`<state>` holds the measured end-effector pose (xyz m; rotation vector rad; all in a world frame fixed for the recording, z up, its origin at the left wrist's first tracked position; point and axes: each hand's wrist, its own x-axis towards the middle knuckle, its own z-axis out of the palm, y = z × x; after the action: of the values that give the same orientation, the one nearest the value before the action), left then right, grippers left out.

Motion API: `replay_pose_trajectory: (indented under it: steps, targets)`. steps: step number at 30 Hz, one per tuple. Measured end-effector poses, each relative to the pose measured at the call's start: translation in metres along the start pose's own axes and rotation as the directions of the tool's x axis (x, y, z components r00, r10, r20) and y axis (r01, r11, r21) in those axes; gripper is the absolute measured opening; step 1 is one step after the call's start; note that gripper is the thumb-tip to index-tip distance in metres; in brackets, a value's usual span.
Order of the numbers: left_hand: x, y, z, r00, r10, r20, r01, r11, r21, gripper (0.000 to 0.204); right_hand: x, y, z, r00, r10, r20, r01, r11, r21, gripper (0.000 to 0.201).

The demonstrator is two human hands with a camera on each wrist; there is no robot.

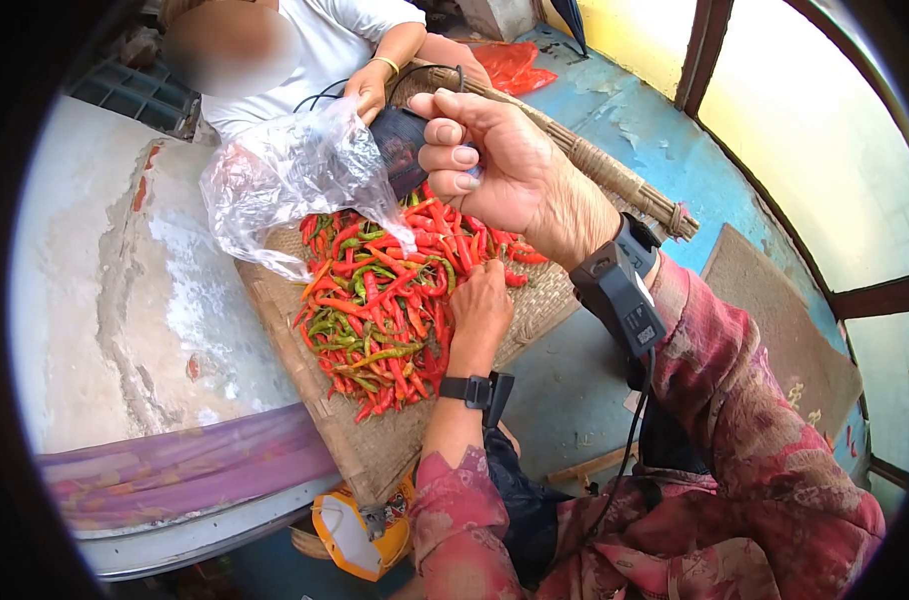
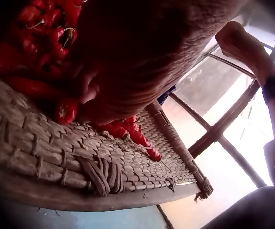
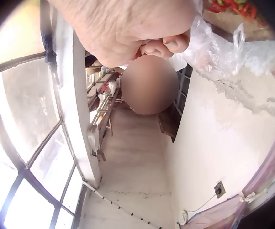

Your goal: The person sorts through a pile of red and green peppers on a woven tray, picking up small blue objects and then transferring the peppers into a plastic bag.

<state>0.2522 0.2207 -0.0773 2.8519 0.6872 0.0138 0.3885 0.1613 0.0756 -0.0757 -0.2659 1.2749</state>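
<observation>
A broad heap of red and green chili peppers [image 1: 375,300] lies on a woven tray [image 1: 395,440]. My left hand [image 1: 483,305] reaches down at the heap's right side, with bent fingers among the peppers. In the left wrist view its fingertips lie right beside a red chili pepper [image 2: 67,110]; the palm hides the rest, so I cannot tell whether they pinch one. My right hand [image 1: 505,165] is raised above the far side of the heap, palm side showing and fingers curled in. A bit of blue shows between these fingers and the palm.
Opposite sits a person in a white shirt [image 1: 325,50], holding a clear plastic bag [image 1: 285,180] over the heap's far left. A pale wall [image 1: 95,300] borders the left, windows [image 1: 825,120] the right. A yellow container [image 1: 375,530] stands below the tray; a red bag [image 1: 515,68] lies beyond.
</observation>
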Motion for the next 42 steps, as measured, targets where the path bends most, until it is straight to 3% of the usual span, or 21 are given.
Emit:
replay_pose_trajectory:
  steps: [3,5,7,9,10,12,14,15,16,18,19,21,22,24,29,33,38,39,40,41,42]
  targets:
    - [0.0,-0.002,-0.003,0.997,0.048,-0.055,-0.047,0.999,0.01,0.018,-0.001,-0.003,-0.001,1.0,-0.013,0.014,0.013,1.0,0.014,0.019]
    - [0.001,-0.001,-0.019,0.993,-0.089,0.079,0.109,0.943,-0.315,0.019,-0.002,-0.004,-0.002,1.0,-0.009,0.024,0.008,1.0,0.028,0.018]
    - [0.002,-0.013,-0.028,0.989,-0.121,0.082,0.145,0.756,-0.638,0.014,-0.001,-0.005,-0.003,0.998,-0.009,0.064,0.008,1.0,0.024,0.017]
    - [-0.002,-0.021,-0.049,0.971,-0.188,0.147,0.216,0.424,-0.879,0.012,-0.002,-0.006,-0.001,0.998,-0.031,0.046,0.03,1.0,0.007,0.015]
    - [-0.004,-0.03,-0.058,0.978,-0.177,0.109,0.166,0.345,-0.924,0.015,-0.002,-0.006,-0.001,0.998,-0.049,0.033,0.05,0.999,-0.012,0.013]
    - [-0.007,-0.047,-0.069,0.953,-0.301,0.016,0.101,0.269,-0.958,0.016,-0.001,-0.006,-0.001,0.998,-0.066,0.012,0.066,0.998,-0.006,0.013]
    - [-0.009,-0.063,-0.072,0.835,-0.527,-0.155,0.045,0.347,-0.937,0.019,-0.001,-0.008,-0.002,0.997,-0.056,0.045,0.056,0.998,-0.004,0.012]
    - [-0.005,-0.071,-0.07,0.69,-0.517,-0.506,0.049,0.731,-0.681,0.019,0.0,-0.008,-0.003,0.998,-0.056,0.042,0.056,0.998,-0.005,0.012]
    - [-0.005,-0.077,-0.065,0.691,-0.518,-0.504,0.049,0.729,-0.682,0.019,0.0,-0.008,-0.004,0.997,-0.058,0.051,0.059,0.998,-0.006,0.014]
    - [-0.007,-0.076,-0.06,0.708,-0.253,-0.659,0.164,0.967,-0.196,0.018,0.001,-0.008,-0.005,0.997,-0.06,0.058,0.06,0.998,-0.006,0.016]
    - [-0.001,-0.064,-0.055,0.8,-0.275,-0.533,0.121,0.944,-0.306,0.016,0.0,-0.009,-0.003,0.997,-0.07,0.037,0.071,0.997,-0.016,0.016]
    - [0.01,-0.027,-0.04,0.917,-0.118,-0.381,-0.055,0.908,-0.415,0.012,-0.001,-0.009,-0.001,0.996,-0.089,-0.005,0.089,0.996,-0.027,0.016]
    - [0.015,-0.012,-0.032,0.946,0.025,-0.323,-0.145,0.923,-0.355,0.013,-0.002,-0.009,-0.001,0.996,-0.09,-0.01,0.089,0.996,-0.031,0.016]
    - [0.018,0.015,-0.016,0.933,0.271,-0.237,-0.316,0.932,-0.177,0.019,-0.002,-0.011,-0.002,0.997,-0.081,0.009,0.081,0.997,-0.012,0.016]
    - [0.025,0.037,0.002,0.979,0.171,-0.11,-0.176,0.983,-0.043,0.01,-0.003,-0.012,0.0,0.996,-0.082,-0.023,0.081,0.996,-0.039,0.013]
    - [0.021,0.033,0.003,0.986,0.158,-0.06,-0.161,0.986,-0.044,0.009,-0.004,-0.015,-0.002,0.997,-0.075,-0.011,0.075,0.997,-0.015,0.016]
    - [0.015,0.012,-0.005,0.968,0.154,-0.2,-0.217,0.912,-0.347,0.017,-0.003,-0.017,-0.002,0.994,-0.09,0.064,0.09,0.996,0.001,0.013]
    - [0.011,0.013,-0.022,0.981,0.077,-0.181,-0.152,0.878,-0.454,0.017,-0.004,-0.017,-0.001,0.992,-0.087,0.093,0.088,0.996,-0.002,0.013]
    - [0.009,0.007,-0.032,0.993,-0.023,-0.112,-0.029,0.896,-0.443,0.017,-0.005,-0.016,-0.001,0.992,-0.091,0.089,0.091,0.996,0.001,0.013]
    - [0.004,0.002,-0.041,0.983,-0.18,0.021,0.146,0.718,-0.681,0.018,-0.005,-0.014,-0.001,0.991,-0.087,0.105,0.087,0.996,0.004,0.014]
    - [0.002,-0.006,-0.045,0.964,-0.26,0.049,0.192,0.561,-0.805,0.016,-0.004,-0.013,-0.001,0.989,-0.081,0.121,0.081,0.997,0.007,0.014]
